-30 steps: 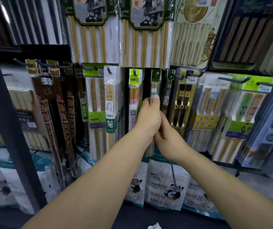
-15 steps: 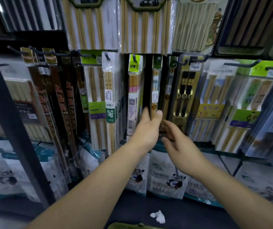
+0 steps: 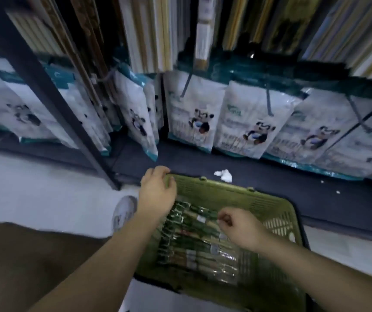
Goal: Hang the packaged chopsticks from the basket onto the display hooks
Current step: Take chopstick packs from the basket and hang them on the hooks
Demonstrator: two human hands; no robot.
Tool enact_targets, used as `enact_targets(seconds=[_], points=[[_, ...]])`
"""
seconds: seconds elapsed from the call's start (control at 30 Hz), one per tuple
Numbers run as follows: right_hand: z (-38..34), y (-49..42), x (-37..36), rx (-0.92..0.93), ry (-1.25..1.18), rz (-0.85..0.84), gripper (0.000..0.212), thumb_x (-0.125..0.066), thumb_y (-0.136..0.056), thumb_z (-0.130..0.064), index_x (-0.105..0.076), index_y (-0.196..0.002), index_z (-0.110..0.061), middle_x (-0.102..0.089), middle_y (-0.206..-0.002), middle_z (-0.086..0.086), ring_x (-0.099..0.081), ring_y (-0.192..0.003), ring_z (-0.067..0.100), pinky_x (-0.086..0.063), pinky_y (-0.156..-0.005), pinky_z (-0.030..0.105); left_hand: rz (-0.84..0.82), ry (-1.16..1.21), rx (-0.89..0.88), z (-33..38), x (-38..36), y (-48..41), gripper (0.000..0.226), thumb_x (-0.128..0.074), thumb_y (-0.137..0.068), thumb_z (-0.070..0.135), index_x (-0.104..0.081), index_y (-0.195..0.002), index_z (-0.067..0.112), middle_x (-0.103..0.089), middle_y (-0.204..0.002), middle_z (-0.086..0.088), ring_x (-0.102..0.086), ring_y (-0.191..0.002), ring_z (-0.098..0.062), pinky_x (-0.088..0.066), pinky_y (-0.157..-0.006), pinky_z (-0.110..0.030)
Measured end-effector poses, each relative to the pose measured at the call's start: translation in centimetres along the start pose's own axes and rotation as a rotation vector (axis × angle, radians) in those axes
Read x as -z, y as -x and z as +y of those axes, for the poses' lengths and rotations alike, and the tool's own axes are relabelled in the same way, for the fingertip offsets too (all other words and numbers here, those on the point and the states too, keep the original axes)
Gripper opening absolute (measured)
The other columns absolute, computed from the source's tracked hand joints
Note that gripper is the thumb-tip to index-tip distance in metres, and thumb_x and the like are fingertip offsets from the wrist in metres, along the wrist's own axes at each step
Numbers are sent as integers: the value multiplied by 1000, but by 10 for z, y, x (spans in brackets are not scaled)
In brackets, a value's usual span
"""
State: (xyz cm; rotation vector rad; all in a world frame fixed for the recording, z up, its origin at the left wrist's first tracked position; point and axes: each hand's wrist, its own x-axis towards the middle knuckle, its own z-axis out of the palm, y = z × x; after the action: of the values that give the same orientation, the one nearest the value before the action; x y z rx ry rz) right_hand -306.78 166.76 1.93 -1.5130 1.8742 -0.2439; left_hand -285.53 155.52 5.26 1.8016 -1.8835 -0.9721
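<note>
A green plastic basket (image 3: pixel 230 190) stands on the floor below me. Several packaged chopsticks (image 3: pixel 194 246) lie in a row inside it. My left hand (image 3: pixel 158 192) rests on the basket's far left corner, fingers curled over the rim. My right hand (image 3: pixel 239 226) hovers over the middle of the packs, its fingertips pinched together at the top of one pack. Hanging chopstick packs (image 3: pixel 149 41) fill the display above; the hooks are out of view. The picture is blurred.
White panda-printed bags (image 3: pixel 194 113) hang in a row under the chopstick display. A black upright post (image 3: pixel 45 91) slants down at the left. A crumpled white tissue (image 3: pixel 223 174) lies on the dark base shelf (image 3: pixel 293 194). A round sticker (image 3: pixel 124 212) marks the pale floor.
Both hands left the narrow pack hanging on the display and dropped to the basket. My view swung down from the hooks to the floor.
</note>
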Motion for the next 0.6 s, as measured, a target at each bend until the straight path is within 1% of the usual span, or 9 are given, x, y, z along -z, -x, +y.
enact_targets(seconds=[0.07, 0.1, 0.13, 0.2, 0.27, 0.37, 0.43, 0.5, 0.6], points=[[18, -10, -39, -48, 22, -91, 11, -62, -97, -24, -71, -102, -18, -74, -96, 1, -66, -86, 18, -44, -63, 18, 47, -97, 123, -35, -9, 9, 38, -59, -99, 27, -56, -133, 13, -53, -130, -12, -51, -122, -37, -44, -94, -43], [26, -14, -55, -60, 44, -135, 10, -62, -98, -23, -70, -102, -19, -73, -98, 2, -65, -85, 17, -40, -57, 12, 38, -114, 190, -50, -14, 12, 42, -59, -98, 28, -54, -136, 8, -53, -134, -17, -50, -125, -40, -44, -98, -46], [34, -18, -70, -71, 71, -177, 8, -61, -98, -23, -69, -101, -21, -72, -99, 1, -64, -85, 16, -40, -58, 10, 13, -112, 248, -65, -17, 16, 44, -58, -99, 31, -53, -135, 5, -55, -135, -22, -50, -126, -42, -44, -101, -48], [48, -25, -92, -97, 117, -241, 7, -61, -97, -23, -66, -102, -26, -69, -101, 0, -64, -91, 18, -50, -71, 25, -49, -71, 321, -89, -24, 22, 44, -55, -103, 39, -54, -130, 4, -61, -129, -25, -55, -122, -45, -46, -99, -49], [61, -32, -108, -121, 159, -264, 16, -60, -97, -23, -67, -112, -22, -69, -110, 6, -64, -98, 24, -52, -81, 32, -102, -41, 340, -102, -30, 27, 44, -50, -105, 47, -52, -124, 8, -65, -124, -24, -59, -117, -44, -46, -93, -46], [69, -43, -126, -157, 224, -215, 38, -61, -97, -26, -59, -134, -17, -62, -132, 14, -58, -118, 32, -49, -92, 33, -97, 4, 319, -109, -36, 25, 42, -47, -104, 54, -52, -116, 14, -70, -111, -15, -64, -105, -39, -46, -84, -41], [68, -47, -137, -192, 224, -168, 56, -63, -97, -33, -47, -148, -18, -50, -148, 11, -50, -131, 33, -45, -100, 35, -104, 52, 318, -110, -36, 22, 37, -47, -103, 54, -52, -112, 19, -70, -105, -6, -66, -100, -34, -51, -86, -42], [66, -51, -148, -193, 232, -156, 63, -65, -97, -38, -42, -152, -18, -43, -153, 9, -43, -137, 31, -43, -105, 37, -109, 60, 312, -113, -36, 20, 34, -48, -103, 55, -52, -109, 22, -70, -99, -1, -68, -93, -27, -55, -86, -44], [66, -57, -160, -174, 301, -162, 57, -65, -96, -40, -48, -146, -19, -45, -148, 8, -40, -135, 29, -42, -107, 38, -97, 65, 301, -115, -37, 19, 32, -49, -102, 55, -52, -109, 24, -70, -95, 1, -69, -87, -23, -59, -84, -46]])
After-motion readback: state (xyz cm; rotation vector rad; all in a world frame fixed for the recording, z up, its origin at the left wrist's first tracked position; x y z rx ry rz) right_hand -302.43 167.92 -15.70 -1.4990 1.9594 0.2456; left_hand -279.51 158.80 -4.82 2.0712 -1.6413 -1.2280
